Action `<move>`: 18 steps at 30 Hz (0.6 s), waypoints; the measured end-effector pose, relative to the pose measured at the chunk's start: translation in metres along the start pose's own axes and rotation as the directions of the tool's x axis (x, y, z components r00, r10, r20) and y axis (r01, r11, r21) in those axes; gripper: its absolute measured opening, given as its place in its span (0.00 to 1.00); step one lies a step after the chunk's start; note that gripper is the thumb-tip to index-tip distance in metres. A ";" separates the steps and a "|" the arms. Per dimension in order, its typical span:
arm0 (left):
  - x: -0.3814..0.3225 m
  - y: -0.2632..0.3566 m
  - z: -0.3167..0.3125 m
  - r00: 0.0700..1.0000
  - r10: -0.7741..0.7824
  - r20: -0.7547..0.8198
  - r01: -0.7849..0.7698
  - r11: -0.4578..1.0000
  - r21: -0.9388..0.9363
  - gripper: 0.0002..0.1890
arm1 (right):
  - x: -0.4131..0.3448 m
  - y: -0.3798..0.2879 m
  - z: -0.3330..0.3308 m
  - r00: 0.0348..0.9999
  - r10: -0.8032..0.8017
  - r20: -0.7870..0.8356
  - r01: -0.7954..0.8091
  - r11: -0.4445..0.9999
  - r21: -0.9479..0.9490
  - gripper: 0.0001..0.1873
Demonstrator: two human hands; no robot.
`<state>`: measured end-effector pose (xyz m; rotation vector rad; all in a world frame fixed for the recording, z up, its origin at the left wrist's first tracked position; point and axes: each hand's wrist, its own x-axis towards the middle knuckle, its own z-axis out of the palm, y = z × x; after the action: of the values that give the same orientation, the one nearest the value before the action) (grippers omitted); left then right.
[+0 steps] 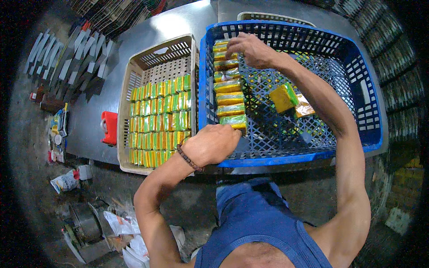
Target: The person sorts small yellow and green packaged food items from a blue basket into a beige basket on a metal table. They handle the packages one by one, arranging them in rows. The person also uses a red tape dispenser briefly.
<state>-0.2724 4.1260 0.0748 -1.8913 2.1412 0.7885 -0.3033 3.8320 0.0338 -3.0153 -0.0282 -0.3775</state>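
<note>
A blue plastic crate (295, 158) stands before me with a column of wrapped yellow-and-green blocks (231, 98) along its left wall. My left hand (214, 142), a beaded bracelet on its wrist, reaches over the crate's near left corner, its curled fingers at the nearest block of the column. My right hand (249, 50) is over the far end of the column, fingers bent and spread; its fingertips are near the far blocks, and whether they touch is unclear. Two loose blocks, one a yellow-green block (283, 98), lie mid-crate under my right forearm. Similar blocks show beneath the crate's lattice floor.
A beige plastic crate (122, 134) with several rows of similar blocks stands left on the metal table (92, 130), beside a red container (109, 128). Another crate's rim (278, 15) shows behind. Stacked trays flank the table; white sacks (134, 241) and a machine (83, 224) are at lower left.
</note>
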 end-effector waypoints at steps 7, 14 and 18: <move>-0.001 0.002 0.003 1.000 0.005 -0.002 -0.005 1.000 -0.001 0.15 | -0.021 -0.016 -0.001 0.996 -0.080 0.036 0.075 0.989 0.126 0.26; -0.003 0.005 0.006 0.999 0.005 -0.040 -0.003 0.998 0.060 0.15 | -0.039 -0.051 -0.023 0.972 -0.171 0.163 0.146 0.977 0.156 0.24; -0.004 0.006 0.006 0.996 0.025 -0.086 -0.020 0.998 0.062 0.10 | -0.053 -0.074 -0.021 0.931 -0.365 0.022 0.340 0.885 0.317 0.23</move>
<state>-0.2791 4.1327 0.0731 -1.9080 2.2143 0.6482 -0.3617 3.9026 0.0483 -2.7011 -0.5946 -0.2488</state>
